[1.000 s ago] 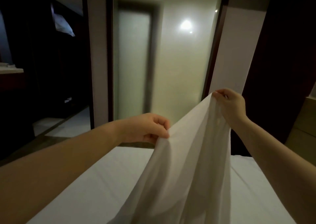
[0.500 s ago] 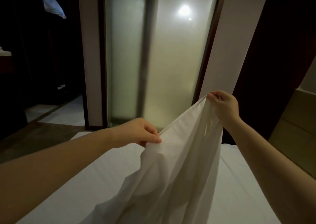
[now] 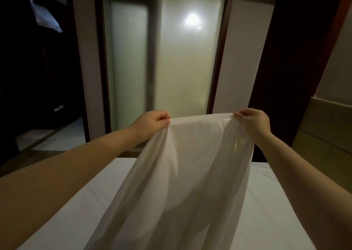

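And here is the white sheet (image 3: 182,173), held up in the air above the bed (image 3: 72,202), thin enough that shadows and folds show through it. Its top edge runs nearly level and fairly taut between the two hands, with small puckers at each corner. Below that edge the cloth falls in long, soft folds, widening as it drops toward the near end of the bed. Its lower part runs out of view at the bottom, so I cannot tell whether it lies on the mattress. A paler, yellowish patch shows through the cloth just under the right corner.

Now the grip. The left hand (image 3: 152,122) has its fingers curled in and the thumb pressed down on the left corner of the top edge, a tight pinch right on the fabric. The right hand (image 3: 255,123) does likewise at the right corner, fingertips (image 3: 239,114) bunched on the hem, cloth gathered beneath them. Both hands are well above the bed, over its far end. The bed itself is covered in smooth white. Beyond its far edge stands a frosted glass panel (image 3: 182,68) with a bright light spot (image 3: 192,19) glowing in it.
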Tool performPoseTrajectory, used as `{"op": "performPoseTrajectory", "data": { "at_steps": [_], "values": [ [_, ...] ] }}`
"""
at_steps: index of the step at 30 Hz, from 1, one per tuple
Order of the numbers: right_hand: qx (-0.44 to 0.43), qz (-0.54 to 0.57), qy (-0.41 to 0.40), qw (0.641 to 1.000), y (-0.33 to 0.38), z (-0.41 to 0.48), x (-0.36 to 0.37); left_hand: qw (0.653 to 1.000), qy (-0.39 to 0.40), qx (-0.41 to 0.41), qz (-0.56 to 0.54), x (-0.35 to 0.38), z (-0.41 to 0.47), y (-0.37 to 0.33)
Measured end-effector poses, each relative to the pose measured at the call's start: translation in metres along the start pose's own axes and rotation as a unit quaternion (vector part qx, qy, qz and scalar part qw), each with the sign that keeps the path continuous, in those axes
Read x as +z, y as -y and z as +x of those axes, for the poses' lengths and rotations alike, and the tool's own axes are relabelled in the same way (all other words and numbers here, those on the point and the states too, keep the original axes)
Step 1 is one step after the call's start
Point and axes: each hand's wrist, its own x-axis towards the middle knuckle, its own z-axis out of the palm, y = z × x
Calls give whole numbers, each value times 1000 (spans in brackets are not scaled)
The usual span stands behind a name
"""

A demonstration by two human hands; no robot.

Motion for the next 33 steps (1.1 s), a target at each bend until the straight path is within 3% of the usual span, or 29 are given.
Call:
{"op": "performPoseTrajectory", "data": {
  "at_steps": [5,8,10,12,15,19,22,27,30,33],
  "values": [
    [-90,17,58,994,29,-28,3,997,36,49,42,16,6,-12],
    [-152,34,207,966,63,-63,15,992,66,99,38,25,4,-23],
    [-139,41,315,938,69,-79,22,988,83,127,19,28,1,-25],
    [-98,15,362,927,67,-88,25,985,93,142,4,27,-2,-23],
    [-94,-38,327,940,67,-94,30,985,122,115,-29,21,-6,-15],
    [-105,-30,259,960,76,-95,32,940,240,-2,-244,11,-15,1],
    [-84,-6,227,970,81,-94,27,940,254,-10,-229,3,-19,15],
    [-112,-24,175,978,92,-87,17,964,232,46,-120,-10,-21,19],
    [-137,-43,129,981,101,-82,6,964,220,61,-139,-16,-16,19],
    [-146,-50,103,983,108,-77,-4,941,256,33,-220,-23,-10,21]
  ]
}}
